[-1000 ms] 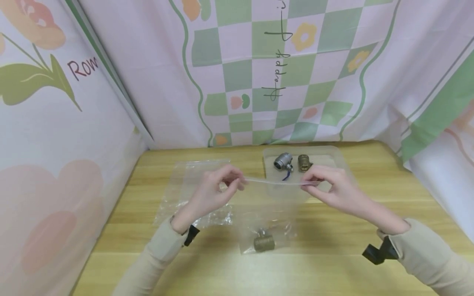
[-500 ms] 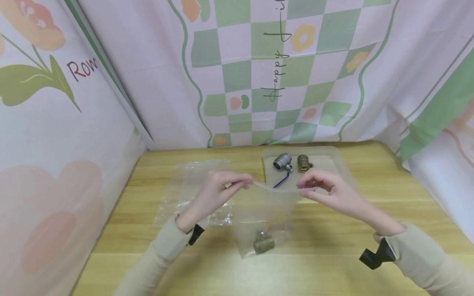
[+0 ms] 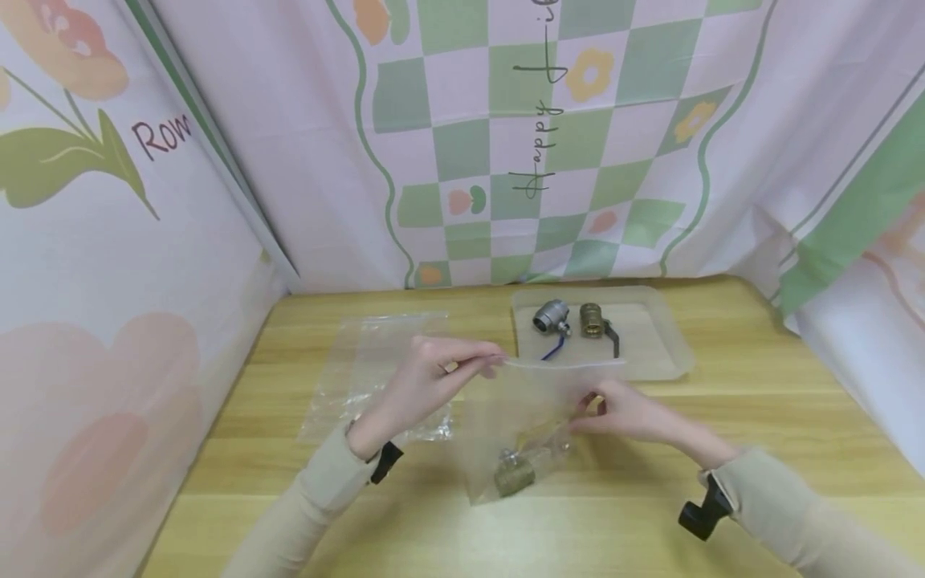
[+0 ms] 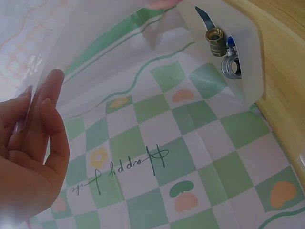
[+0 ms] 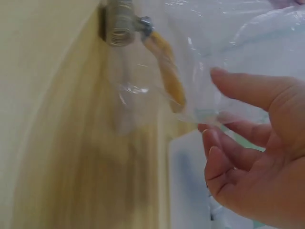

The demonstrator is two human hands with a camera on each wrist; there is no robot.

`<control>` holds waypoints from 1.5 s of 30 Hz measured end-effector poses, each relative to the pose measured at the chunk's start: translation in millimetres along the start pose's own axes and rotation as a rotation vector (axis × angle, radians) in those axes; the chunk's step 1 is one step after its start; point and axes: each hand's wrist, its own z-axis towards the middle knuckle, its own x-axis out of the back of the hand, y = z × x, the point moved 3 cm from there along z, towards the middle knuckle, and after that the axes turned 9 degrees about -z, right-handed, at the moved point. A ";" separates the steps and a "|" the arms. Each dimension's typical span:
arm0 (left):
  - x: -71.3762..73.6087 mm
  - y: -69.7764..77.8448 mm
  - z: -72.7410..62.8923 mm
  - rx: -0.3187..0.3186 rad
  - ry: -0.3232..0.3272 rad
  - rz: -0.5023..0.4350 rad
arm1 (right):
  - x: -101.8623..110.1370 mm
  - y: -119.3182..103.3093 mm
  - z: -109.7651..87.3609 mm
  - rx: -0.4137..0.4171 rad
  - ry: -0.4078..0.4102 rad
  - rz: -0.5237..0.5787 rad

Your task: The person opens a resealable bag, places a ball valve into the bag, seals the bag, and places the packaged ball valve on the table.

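Note:
A clear zip bag hangs at the middle of the table with a brass ball valve in its bottom. The valve's yellow lever slants through the plastic in the right wrist view. With thumb and fingertips, my left hand pinches the bag's upper left corner. My right hand is at the bag's right side, close to the lever's end. In the right wrist view its thumb and fingers stand apart around the plastic edge; some fingertips touch or lie behind the film.
Behind the bag, a translucent tray bears a silver ball valve with a blue lever and a brass ball valve with a dark lever. Flat clear bags lie on the left. A patterned curtain closes off the back.
My right hand has let go of the bag's top edge and moved down to its right side. My left hand has shifted slightly right, still pinching the corner. The valve stays low in the bag.

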 end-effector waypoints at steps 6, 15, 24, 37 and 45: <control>3.1 -1.6 -2.8 0.078 0.031 -0.078 | -15.3 3.8 2.7 0.094 0.008 -0.004; 14.0 -9.8 -7.2 0.206 0.105 -0.117 | -28.0 2.1 0.1 0.066 -0.088 0.138; 24.1 -18.5 -9.1 0.313 0.153 -0.127 | -39.5 3.2 2.4 -0.033 -0.151 0.383; 32.4 -30.9 -7.5 0.397 0.179 -0.108 | -37.0 8.7 0.1 -0.052 -0.159 0.384; 29.8 -40.8 -3.2 0.470 0.154 -0.126 | -32.4 15.7 -8.8 -0.094 -0.171 0.413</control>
